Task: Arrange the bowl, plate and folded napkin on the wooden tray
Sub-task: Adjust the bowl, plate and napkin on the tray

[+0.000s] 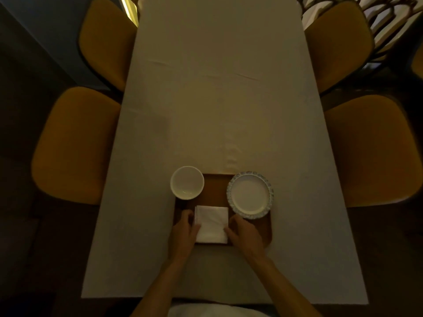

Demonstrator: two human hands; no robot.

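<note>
On one tray (216,188): one bowl (187,182); one plate (250,195); one napkin (212,224).

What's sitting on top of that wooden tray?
On the wooden tray: a white bowl far left, a plate far right, a folded napkin nearest, both hands touching its sides. Whatever lies beneath them is covered.

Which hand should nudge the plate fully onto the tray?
Right, probably. The right hand rests at the napkin directly below the plate, which overhangs the tray. The left hand sits nearer the bowl.
</note>
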